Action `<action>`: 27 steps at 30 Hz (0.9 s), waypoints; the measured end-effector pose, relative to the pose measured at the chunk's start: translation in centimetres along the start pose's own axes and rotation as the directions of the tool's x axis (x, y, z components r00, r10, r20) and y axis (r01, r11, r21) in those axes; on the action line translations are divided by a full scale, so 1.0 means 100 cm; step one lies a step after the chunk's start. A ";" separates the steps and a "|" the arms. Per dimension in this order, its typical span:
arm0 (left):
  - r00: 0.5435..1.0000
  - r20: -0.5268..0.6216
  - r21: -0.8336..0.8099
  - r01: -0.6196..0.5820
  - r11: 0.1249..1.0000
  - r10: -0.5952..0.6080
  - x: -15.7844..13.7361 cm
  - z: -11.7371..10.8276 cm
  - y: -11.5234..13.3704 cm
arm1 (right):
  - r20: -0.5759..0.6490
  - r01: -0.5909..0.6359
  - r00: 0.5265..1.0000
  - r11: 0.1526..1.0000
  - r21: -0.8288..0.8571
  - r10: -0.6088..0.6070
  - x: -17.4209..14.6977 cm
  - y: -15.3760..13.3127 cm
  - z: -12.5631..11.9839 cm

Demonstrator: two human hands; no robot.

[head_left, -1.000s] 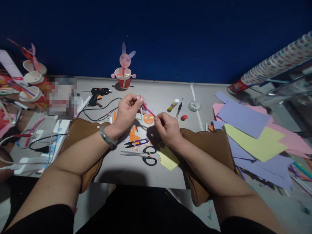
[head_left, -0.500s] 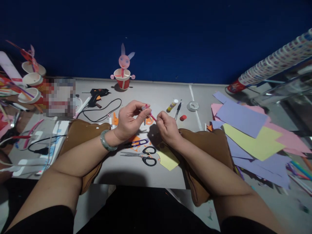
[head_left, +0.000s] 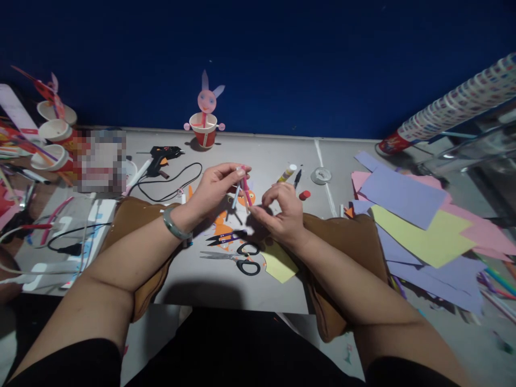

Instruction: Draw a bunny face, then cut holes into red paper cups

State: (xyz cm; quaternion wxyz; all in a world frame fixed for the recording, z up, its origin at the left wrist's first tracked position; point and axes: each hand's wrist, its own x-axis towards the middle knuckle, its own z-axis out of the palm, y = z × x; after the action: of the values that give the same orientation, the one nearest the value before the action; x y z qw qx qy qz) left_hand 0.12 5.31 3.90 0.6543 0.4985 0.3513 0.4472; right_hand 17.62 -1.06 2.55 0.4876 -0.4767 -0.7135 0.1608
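My left hand pinches the top of a pink straw between thumb and fingers; a thin pale strip hangs beside it. Close to the straw's lower end is my right hand, its thumb and curled forefinger apart; whether the thumb touches the straw I cannot tell. Beneath the hands lie orange paper cut-outs, purple-handled thread snips, black-handled scissors and a piece of yellow paper.
A paper cup with a rabbit figure stands at the back. Left are a glue gun with its cord and a power strip. A glue stick, red cap and tape roll sit right, near coloured paper and stacked cups.
My right hand has loosened from a closed grip, its thumb and forefinger now apart. The straw has swung to hang more upright from my left hand, with the pale strip showing.
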 end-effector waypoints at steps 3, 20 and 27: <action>0.997 0.059 -0.003 0.046 0.999 -0.046 -0.005 0.005 0.001 | 0.114 -0.252 0.964 0.962 0.102 0.240 0.002 0.001 0.003; 0.997 0.075 0.068 0.021 0.997 -0.026 -0.003 0.003 -0.006 | 0.302 -0.488 0.866 0.804 0.339 0.398 0.005 0.004 0.004; 0.974 0.201 0.185 0.071 0.980 -0.109 -0.006 0.005 -0.007 | 0.130 -0.395 0.915 0.788 0.471 0.381 0.008 0.007 0.001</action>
State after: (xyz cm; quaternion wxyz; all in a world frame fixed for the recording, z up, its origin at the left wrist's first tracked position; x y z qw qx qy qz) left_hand 0.52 4.56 3.38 0.6605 0.5825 0.3410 0.3289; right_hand 17.82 -0.03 2.39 0.5384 -0.4719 -0.5430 0.4388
